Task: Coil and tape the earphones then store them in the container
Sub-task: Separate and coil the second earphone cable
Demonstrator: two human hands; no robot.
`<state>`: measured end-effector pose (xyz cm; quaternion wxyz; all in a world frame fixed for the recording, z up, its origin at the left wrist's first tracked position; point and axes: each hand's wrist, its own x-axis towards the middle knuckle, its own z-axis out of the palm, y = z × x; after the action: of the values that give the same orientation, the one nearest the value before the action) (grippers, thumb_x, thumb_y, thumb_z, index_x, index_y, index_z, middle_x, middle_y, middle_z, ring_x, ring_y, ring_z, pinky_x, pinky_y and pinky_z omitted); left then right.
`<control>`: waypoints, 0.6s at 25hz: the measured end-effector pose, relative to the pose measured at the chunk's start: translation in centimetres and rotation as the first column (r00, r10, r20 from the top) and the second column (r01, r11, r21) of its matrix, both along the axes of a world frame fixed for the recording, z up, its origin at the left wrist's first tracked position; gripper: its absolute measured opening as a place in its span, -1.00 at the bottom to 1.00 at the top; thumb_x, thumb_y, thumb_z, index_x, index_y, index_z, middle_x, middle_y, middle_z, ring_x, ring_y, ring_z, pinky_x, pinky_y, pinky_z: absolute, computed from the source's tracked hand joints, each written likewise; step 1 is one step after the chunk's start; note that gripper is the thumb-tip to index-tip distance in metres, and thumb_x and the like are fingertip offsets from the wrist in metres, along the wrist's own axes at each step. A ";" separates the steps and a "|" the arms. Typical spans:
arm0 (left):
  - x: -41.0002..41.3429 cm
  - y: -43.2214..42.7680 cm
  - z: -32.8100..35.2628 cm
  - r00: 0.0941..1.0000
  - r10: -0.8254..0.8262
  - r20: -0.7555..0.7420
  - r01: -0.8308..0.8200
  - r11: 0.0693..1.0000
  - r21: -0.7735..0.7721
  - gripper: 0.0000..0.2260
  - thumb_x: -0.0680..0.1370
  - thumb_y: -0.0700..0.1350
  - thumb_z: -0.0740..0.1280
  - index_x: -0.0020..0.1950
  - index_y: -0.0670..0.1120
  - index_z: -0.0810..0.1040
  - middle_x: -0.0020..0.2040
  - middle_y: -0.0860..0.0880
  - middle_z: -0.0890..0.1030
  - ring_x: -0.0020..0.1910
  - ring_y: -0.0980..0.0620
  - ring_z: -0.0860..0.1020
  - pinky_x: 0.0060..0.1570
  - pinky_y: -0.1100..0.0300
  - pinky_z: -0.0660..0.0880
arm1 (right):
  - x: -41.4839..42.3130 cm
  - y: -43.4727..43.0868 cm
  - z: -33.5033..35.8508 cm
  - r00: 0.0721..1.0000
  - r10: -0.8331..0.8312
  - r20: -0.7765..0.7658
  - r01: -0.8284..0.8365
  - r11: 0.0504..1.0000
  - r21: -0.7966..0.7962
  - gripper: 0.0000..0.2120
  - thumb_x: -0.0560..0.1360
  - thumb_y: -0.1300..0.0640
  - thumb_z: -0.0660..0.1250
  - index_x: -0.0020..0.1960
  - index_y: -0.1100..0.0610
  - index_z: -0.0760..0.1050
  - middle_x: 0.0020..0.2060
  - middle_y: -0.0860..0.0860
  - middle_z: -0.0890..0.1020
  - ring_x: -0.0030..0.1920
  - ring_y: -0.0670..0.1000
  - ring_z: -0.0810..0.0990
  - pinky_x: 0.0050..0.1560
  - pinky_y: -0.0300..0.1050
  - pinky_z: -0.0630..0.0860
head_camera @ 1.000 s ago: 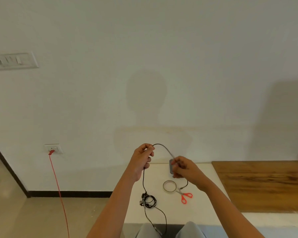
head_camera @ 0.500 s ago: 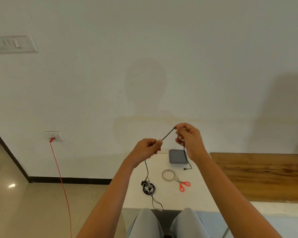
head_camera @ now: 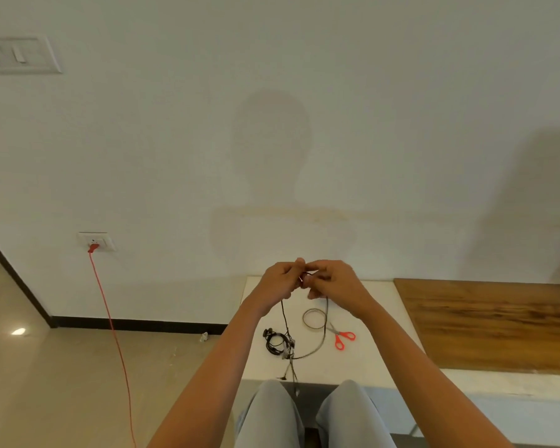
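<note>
As hands (head_camera: 280,281) meet, raised — pinching earphones (head_camera: 278,342)

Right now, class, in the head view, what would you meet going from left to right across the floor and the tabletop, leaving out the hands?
In order: red cable → earphones → tape ring → scissors → wooden panel.

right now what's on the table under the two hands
The earphones hang from the left hand and right hand to a tangle on the white table, beside a tape ring and red-handled scissors. The table strip behind the hands is covered.
</note>
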<state>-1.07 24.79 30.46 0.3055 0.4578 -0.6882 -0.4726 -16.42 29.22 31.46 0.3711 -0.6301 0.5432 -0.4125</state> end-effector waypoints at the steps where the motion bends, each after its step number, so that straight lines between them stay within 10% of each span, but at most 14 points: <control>1: 0.2 -0.1 -0.3 1.000 0.003 -0.013 -0.003 1.000 0.019 -0.57 0.63 0.16 0.11 -0.30 -0.05 0.51 -0.43 0.08 0.44 -0.44 0.13 0.35 -0.34 0.26 0.34 | -0.1 -0.3 -0.1 0.996 -0.085 0.008 0.085 0.996 -0.036 -0.85 0.51 0.26 0.34 0.05 0.15 0.63 -0.22 0.06 0.72 -0.31 -0.02 0.68 -0.18 -0.11 0.62; 6: 3.0 -0.4 -3.4 1.000 0.002 0.016 -0.002 1.000 -0.006 -0.62 0.60 0.14 0.20 -0.36 0.00 0.42 -0.42 0.07 0.36 -0.42 0.11 0.28 -0.31 0.23 0.28 | -2.0 -1.7 1.1 0.781 -0.471 0.409 0.545 0.834 -0.080 -0.80 0.55 0.36 0.20 -0.12 0.20 0.58 -0.26 0.12 0.64 -0.32 0.07 0.65 -0.18 -0.06 0.65; 8: 3.8 -0.4 -4.3 0.999 0.031 -0.042 -0.029 0.999 0.040 -0.63 0.61 0.12 0.19 -0.34 -0.02 0.43 -0.43 0.09 0.34 -0.43 0.12 0.27 -0.30 0.22 0.27 | -3.2 -1.9 1.3 0.773 -0.559 0.299 0.606 0.791 -0.088 -0.81 0.55 0.33 0.18 -0.08 0.17 0.55 -0.19 0.08 0.63 -0.20 0.05 0.62 -0.16 -0.21 0.60; 11: 2.7 -0.4 -3.8 0.994 0.015 -0.106 -0.007 0.997 0.083 -0.64 0.63 0.07 0.18 -0.30 -0.06 0.45 -0.43 0.12 0.37 -0.44 0.14 0.28 -0.31 0.23 0.29 | -2.2 -1.8 -0.5 0.945 -0.221 -0.240 0.222 0.975 -0.023 -0.71 0.48 0.31 0.25 0.15 0.10 0.53 0.03 -0.04 0.60 0.00 -0.10 0.53 -0.12 -0.42 0.44; 15: 0.2 -0.5 -2.4 0.995 -0.010 -0.100 0.017 0.997 0.070 -0.62 0.63 0.08 0.18 -0.36 -0.03 0.43 -0.46 0.09 0.37 -0.42 0.10 0.30 -0.27 0.20 0.34 | 0.3 -1.4 -2.4 0.977 0.060 -0.205 -0.055 0.998 0.030 -0.88 0.48 0.19 0.33 -0.17 0.00 0.59 -0.29 -0.09 0.67 -0.21 -0.03 0.67 -0.03 -0.03 0.59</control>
<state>-0.91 24.27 28.07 0.3200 0.4396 -0.6579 -0.5211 -16.13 27.79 29.01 0.3321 -0.6805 0.5651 -0.3277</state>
